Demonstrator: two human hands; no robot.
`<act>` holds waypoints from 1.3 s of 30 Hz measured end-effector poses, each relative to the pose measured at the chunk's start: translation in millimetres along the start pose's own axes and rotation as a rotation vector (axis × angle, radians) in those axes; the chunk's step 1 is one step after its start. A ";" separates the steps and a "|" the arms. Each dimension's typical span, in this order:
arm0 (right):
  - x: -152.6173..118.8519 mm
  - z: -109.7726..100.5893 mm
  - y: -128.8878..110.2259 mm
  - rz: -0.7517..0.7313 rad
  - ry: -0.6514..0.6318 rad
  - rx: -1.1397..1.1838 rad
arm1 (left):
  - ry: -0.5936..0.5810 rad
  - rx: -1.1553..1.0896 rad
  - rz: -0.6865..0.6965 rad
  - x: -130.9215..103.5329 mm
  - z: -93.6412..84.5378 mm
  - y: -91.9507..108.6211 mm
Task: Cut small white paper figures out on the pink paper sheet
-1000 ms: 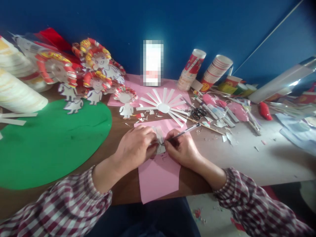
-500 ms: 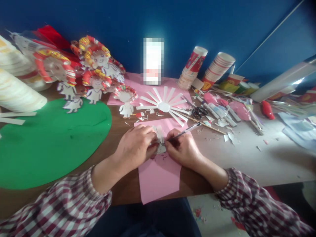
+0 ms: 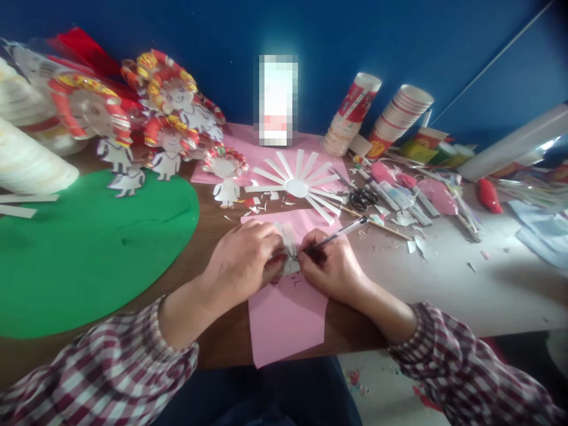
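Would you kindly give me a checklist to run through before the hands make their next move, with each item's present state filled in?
1. Left hand steadying the white paper piece: ok, its fingers are on it.
2. Pen held in the right hand: ok.
3. Pen tip touching the white paper piece: cannot tell, the fingers hide too much.
4. Pink sheet under the white paper piece: ok.
5. Scissors out of both hands: ok, they lie beyond the right hand.
6. Tabletop free of scraps: not ok, paper scraps lie on it.
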State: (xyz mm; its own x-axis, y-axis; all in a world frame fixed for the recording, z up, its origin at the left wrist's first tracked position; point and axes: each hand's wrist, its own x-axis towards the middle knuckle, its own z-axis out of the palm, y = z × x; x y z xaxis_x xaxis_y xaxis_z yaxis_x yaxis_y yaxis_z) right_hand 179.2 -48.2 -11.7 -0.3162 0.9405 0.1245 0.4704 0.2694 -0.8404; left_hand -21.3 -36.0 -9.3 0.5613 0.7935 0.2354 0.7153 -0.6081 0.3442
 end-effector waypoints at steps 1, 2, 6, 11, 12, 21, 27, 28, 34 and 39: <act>0.0 -0.3 -0.7 0.002 -0.002 -0.008 | -0.002 -0.001 -0.001 0.0 0.0 -0.1; 0.1 -0.6 -1.4 0.004 -0.005 -0.016 | -0.004 -0.001 -0.002 0.1 -0.1 -0.1; 0.4 -1.6 -2.8 -0.004 -0.004 -0.031 | -0.012 -0.008 0.001 0.5 -0.7 -0.1; 0.9 -1.3 -3.0 -0.023 0.004 -0.064 | -0.002 -0.007 0.005 0.4 -0.3 -0.3; 0.9 -1.3 -2.9 -0.019 0.001 -0.059 | 0.001 -0.007 0.005 0.4 -0.1 -0.3; 2.4 -8.4 -2.1 0.135 0.062 0.076 | -0.028 0.012 -0.023 0.7 -2.5 3.5; 3.2 -8.8 -3.3 0.199 0.156 0.179 | -0.039 0.056 -0.027 -0.4 -5.3 5.6; 2.8 -8.9 -1.9 0.218 0.160 0.178 | -0.044 0.063 -0.022 -0.7 -4.9 5.4; 1.7 -8.9 13.2 0.184 0.196 0.074 | -0.033 0.098 -0.007 -1.7 -1.4 3.1; 3.1 -9.9 16.3 0.129 0.170 -0.040 | -0.049 0.115 -0.008 -2.3 -0.4 1.6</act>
State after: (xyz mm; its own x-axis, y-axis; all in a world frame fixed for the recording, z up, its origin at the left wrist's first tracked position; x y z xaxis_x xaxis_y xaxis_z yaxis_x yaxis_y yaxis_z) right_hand 194.1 -38.9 -19.8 -0.1092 0.9882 0.1075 0.5313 0.1494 -0.8339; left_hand -21.5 -38.8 -8.9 0.5728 0.7980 0.1876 0.7613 -0.6027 0.2390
